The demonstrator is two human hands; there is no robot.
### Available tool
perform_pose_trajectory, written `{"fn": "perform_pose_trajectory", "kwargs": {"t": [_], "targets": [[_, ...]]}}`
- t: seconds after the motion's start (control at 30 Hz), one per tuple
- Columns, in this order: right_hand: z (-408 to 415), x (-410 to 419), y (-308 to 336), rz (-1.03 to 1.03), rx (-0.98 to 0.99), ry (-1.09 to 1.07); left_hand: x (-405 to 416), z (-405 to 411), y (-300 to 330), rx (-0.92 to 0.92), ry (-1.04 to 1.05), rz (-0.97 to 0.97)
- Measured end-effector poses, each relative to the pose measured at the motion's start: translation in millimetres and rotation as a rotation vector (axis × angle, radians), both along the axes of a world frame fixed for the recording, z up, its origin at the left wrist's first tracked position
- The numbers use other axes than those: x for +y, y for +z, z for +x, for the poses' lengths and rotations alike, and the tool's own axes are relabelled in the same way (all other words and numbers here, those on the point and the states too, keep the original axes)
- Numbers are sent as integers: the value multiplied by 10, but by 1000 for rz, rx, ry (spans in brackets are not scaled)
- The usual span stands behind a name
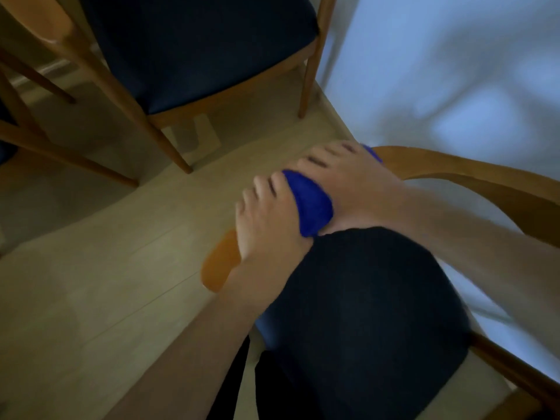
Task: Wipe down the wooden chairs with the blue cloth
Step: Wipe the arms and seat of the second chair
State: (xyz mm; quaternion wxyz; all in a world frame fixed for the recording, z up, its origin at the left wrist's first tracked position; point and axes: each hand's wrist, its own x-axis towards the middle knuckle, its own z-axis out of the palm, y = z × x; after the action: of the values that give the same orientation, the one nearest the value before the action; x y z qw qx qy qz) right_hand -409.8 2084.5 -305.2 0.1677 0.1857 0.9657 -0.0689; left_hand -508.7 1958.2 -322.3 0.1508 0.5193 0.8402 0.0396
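Observation:
A wooden chair with a curved backrest and a dark seat cushion stands right below me. The blue cloth is bunched on the backrest's left part. My left hand presses on the cloth's left side, fingers curled over the rail. My right hand lies over the cloth's right side, gripping it against the wood. Most of the cloth is hidden under both hands. The rail's rounded end sticks out below my left hand.
A second wooden chair with a dark seat stands across the pale wood floor. More chair legs show at the left edge. A white wall or curtain fills the upper right.

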Motion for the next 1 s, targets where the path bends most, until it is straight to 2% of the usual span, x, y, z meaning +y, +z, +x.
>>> {"fn": "perform_pose_trajectory", "kwargs": {"t": [0.1,0.17,0.27,0.43,0.5,0.6,0.73,0.87,1.0], "targets": [[230,224,75,-28,-85,-199,416,89,1,-70,-144,34],[212,212,71,15,-121,-241,491,82,-12,-99,-180,36],[45,65,25,79,-163,-175,286,-46,-27,-127,-135,74],[-275,-253,-110,78,-39,-14,-208,-287,-23,-36,-57,29],[-348,-313,-157,68,7,22,-210,-299,7,40,-43,-39],[-280,-211,-150,42,53,19,37,-251,59,63,-103,-158],[77,130,-80,13,44,-170,556,-14,101,73,-230,-155],[718,504,-21,-2,-23,-484,1273,446,25,67,-481,-44],[1511,741,63,150,-150,-694,1859,1185,-118,18,-693,66]]}}
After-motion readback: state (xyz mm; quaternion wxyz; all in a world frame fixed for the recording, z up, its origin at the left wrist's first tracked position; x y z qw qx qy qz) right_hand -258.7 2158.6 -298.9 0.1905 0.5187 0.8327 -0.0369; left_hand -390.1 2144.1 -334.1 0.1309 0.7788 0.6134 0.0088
